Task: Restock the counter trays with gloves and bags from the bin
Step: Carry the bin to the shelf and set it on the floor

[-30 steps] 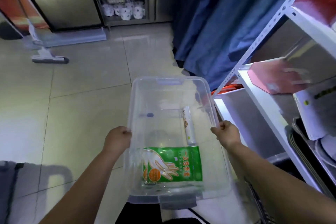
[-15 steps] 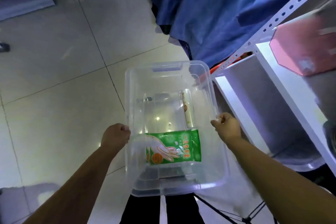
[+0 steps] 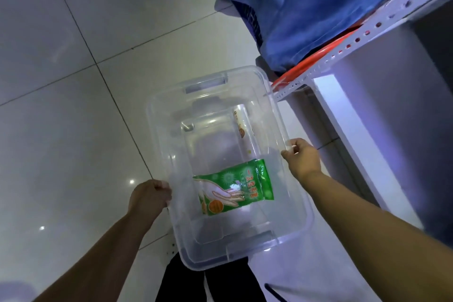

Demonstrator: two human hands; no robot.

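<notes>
A clear plastic bin point(image 3: 297, 218) hangs in front of me above the tiled floor, held at both long sides. My left hand point(image 3: 149, 197) grips its left rim and my right hand point(image 3: 302, 157) grips its right rim. Inside, a green pack of disposable gloves point(image 3: 235, 187) lies flat near the middle of the bottom. A white roll of bags point(image 3: 242, 124) lies lengthwise against the right wall, further from me. No counter trays are in view.
A white perforated metal shelf frame point(image 3: 362, 32) stands close on the right, its corner near the bin's far right edge. A blue cloth point(image 3: 306, 2) hangs over it, with an orange hose point(image 3: 311, 61) beneath. Glossy tiled floor point(image 3: 73, 105) lies to the left.
The bin has come lower and nearer the floor while the view tilted down. The fridge, the squeegee and the shelf's upper contents have left the frame. Both hands kept their grip.
</notes>
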